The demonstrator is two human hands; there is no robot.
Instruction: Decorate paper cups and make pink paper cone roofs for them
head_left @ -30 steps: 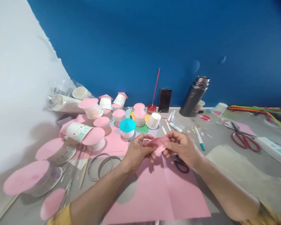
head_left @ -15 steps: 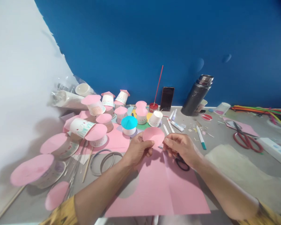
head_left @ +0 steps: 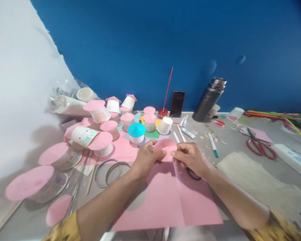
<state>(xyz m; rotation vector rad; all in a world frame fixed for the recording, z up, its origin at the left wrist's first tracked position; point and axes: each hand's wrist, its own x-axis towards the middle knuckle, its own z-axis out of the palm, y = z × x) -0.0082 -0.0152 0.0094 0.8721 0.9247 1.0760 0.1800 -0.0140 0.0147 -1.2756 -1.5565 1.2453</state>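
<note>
A pink paper circle (head_left: 166, 147) is held up between both hands over the middle of the desk. My left hand (head_left: 150, 156) pinches its left edge, thumb on the face. The thumb and fingers of my right hand (head_left: 189, 157) close on its right edge. Under them lies a large pink paper sheet (head_left: 163, 204) with a fold line and a round cut-out on its left side. Black scissor handles (head_left: 193, 174) show partly beneath my right hand. Just beyond the circle stands a small white cup with a blue paper cone (head_left: 136, 130) on top.
Several paper cups with pink tops (head_left: 101, 142) crowd the left. Two grey rings (head_left: 112, 172) lie beside the sheet. A phone (head_left: 177, 104) and a dark flask (head_left: 209, 100) stand at the blue wall. Red-handled scissors (head_left: 261, 147), a marker (head_left: 213, 144) and a power strip (head_left: 293, 160) lie right.
My right hand has shifted left onto the paper circle, its thumb now lying on the circle's face. The whole view has shifted slightly.
</note>
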